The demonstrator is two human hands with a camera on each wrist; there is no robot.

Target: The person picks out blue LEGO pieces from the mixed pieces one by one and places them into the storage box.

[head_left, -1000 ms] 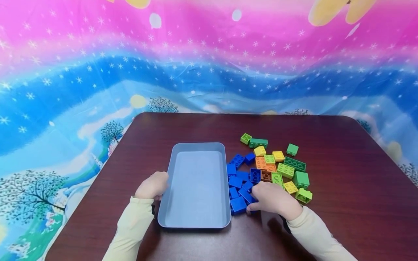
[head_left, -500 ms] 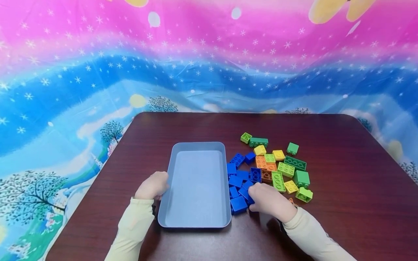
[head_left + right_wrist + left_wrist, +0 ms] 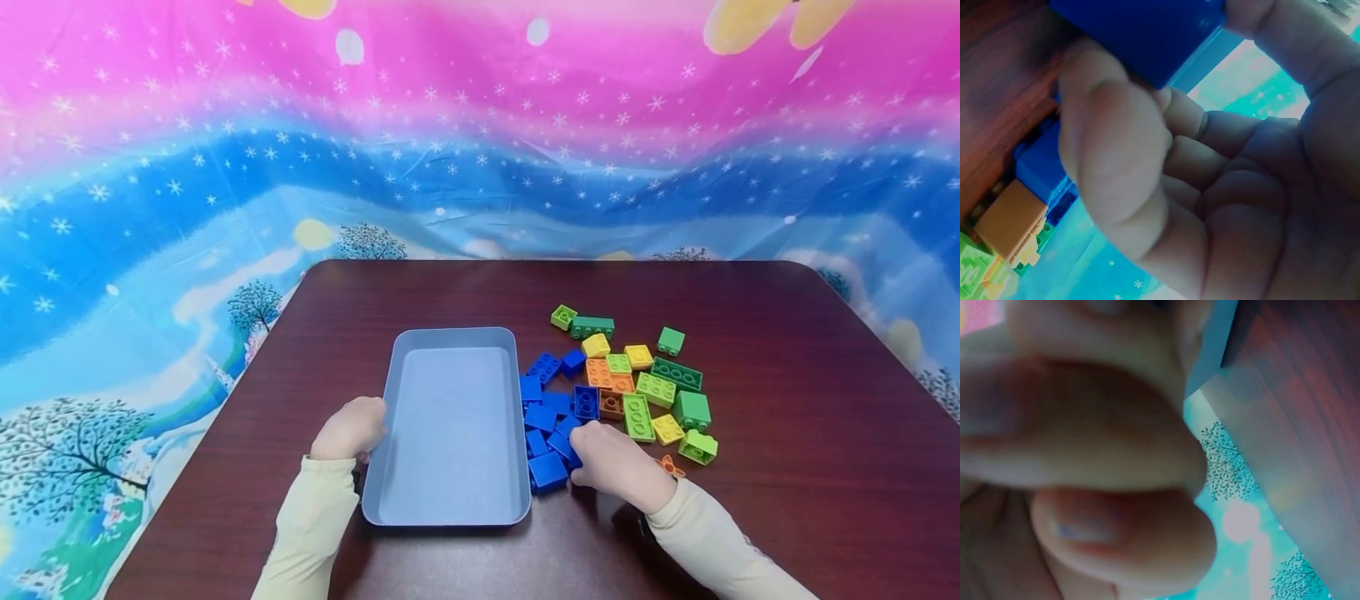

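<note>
While curled, right hand [image 3: 621,467] on brick [image 3: 1147,34]

Smooth, matt plastic tray [image 3: 446,433] before me, glossy plastic blocks [image 3: 548,472], polished wood-grain bench [image 3: 337,333], creased cloth backdrop [image 3: 480,175], my matt cloth sleeves [image 3: 311,508]

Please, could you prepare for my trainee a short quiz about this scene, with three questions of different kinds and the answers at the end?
1. Short answer: Which hand is at the left side of the gray tray?
2. Multiple choice: What color is the gripped brick in the right hand?
a) yellow
b) blue
c) orange
3. True or false: The brown brick lies between an upturned blue brick and a lime brick.

Key:
1. The left hand.
2. b
3. True
</note>
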